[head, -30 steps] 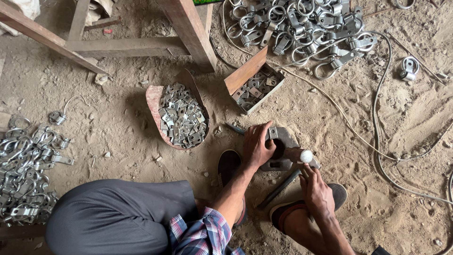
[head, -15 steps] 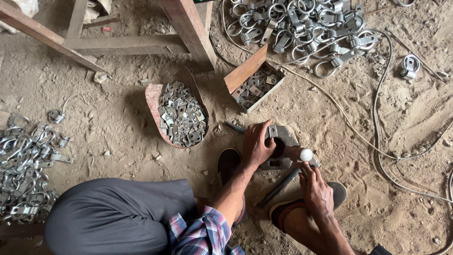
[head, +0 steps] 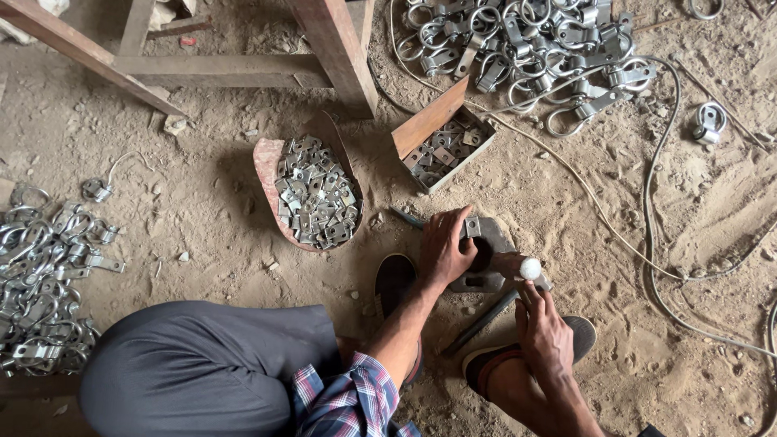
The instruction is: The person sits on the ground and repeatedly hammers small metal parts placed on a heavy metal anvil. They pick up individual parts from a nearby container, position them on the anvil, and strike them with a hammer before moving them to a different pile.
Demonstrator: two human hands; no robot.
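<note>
Gripped: left hand (head: 445,247) clamped on metal block (head: 486,255), right hand (head: 544,332) closed on white-tipped hammer (head: 518,279); rusty scoop (head: 267,174) of plates, far left.

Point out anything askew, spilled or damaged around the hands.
The small box of metal plates sits tilted in the dirt, one wooden side jutting up. A lone clamp lies apart from the clamp pile. Around the left hand and right hand, nothing looks spilled.

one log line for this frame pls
left hand: on metal block | right hand: gripping hammer | nearby: tray of brackets
</note>
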